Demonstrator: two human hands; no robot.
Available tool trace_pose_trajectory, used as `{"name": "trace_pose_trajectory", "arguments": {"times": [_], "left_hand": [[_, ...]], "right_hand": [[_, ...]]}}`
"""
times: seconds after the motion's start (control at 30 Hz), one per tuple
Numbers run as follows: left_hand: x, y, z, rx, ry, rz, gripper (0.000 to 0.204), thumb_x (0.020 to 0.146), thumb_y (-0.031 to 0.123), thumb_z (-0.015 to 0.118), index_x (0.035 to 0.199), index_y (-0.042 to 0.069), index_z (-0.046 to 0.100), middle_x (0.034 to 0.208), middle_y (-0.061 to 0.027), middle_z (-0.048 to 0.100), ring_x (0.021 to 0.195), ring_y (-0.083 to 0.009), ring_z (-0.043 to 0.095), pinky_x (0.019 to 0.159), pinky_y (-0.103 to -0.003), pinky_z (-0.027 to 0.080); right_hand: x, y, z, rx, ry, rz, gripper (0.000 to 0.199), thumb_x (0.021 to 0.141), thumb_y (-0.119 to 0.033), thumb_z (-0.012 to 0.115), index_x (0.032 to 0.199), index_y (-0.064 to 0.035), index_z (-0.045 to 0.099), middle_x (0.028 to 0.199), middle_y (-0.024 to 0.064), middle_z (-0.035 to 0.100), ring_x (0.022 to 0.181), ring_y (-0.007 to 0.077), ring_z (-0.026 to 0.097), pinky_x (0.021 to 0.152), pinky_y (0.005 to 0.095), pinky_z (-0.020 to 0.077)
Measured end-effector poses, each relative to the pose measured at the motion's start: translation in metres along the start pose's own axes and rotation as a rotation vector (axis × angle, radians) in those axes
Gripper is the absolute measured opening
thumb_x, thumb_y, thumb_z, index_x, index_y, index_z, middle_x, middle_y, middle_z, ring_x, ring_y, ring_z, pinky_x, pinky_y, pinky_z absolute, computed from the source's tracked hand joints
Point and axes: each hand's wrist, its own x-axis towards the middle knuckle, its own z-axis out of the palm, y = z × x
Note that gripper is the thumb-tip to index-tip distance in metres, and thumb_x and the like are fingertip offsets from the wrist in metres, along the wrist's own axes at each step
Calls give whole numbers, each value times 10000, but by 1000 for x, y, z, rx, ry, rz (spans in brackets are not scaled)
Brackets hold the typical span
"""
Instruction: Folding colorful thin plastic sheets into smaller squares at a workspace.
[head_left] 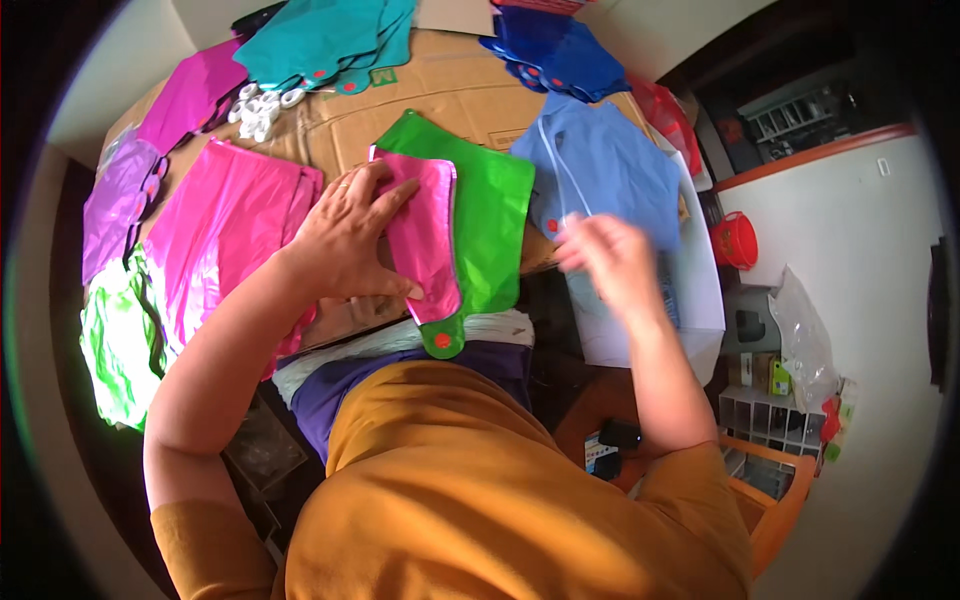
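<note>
A flat, shiny pink piece of foil-like material (428,225) with a pale edge lies on a larger green piece (490,215) at the table's near edge. From the green piece a rounded tab with a red dot (443,341) sticks out toward me. My left hand (350,225) rests on the pink piece, fingers stretched and thumb spread near its lower edge. To the right, my right hand (612,255) is lifted and blurred, its fingers pinched on a thin white cord (562,165). The cord runs up across the blue pieces (610,165).
Pink pieces (225,240) lie at left, with purple (120,205) and light green ones (115,350) beyond. Teal (310,45) and dark blue pieces (560,50) lie at the back. White rings (260,110) sit on the cardboard (440,75). A white box (700,280) stands at right.
</note>
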Motion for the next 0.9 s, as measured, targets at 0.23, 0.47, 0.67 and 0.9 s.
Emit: {"name": "trace_pose_trajectory", "arguments": {"times": [0.23, 0.47, 0.67, 0.9], "left_hand": [[5, 4, 7, -10, 37, 69, 1201, 516, 673, 823, 1486, 134, 364, 1411, -218, 367, 1337, -398, 377, 1122, -485, 317], [4, 2, 5, -5, 42, 66, 1190, 525, 669, 823, 1485, 137, 365, 1414, -217, 361, 1331, -400, 381, 1124, -490, 313], [3, 6, 4, -2, 37, 21, 1182, 526, 663, 826, 1483, 140, 370, 1409, -212, 370, 1332, -398, 381, 1124, -486, 314], [7, 8, 3, 10, 30, 30, 1206, 519, 669, 825, 1464, 80, 363, 1386, -206, 393, 1316, -397, 399, 1113, -483, 328]], "right_hand": [[2, 107, -141, 298, 500, 416, 488, 903, -328, 702, 1221, 4, 539, 1124, 169, 628, 918, 276, 647, 733, 406, 532], [10, 57, -56, 264, 124, 457, 492, 936, -468, 623, 1010, 18, 594, 824, 154, 700, 604, 188, 647, 529, 282, 497], [19, 33, -57, -274, -151, 421, 639, 956, -562, 524, 798, 40, 666, 664, 131, 676, 493, 162, 596, 485, 282, 469], [-11, 26, -17, -319, -230, 171, 632, 947, -556, 565, 894, 62, 685, 729, 123, 688, 629, 166, 671, 595, 295, 551]]}}
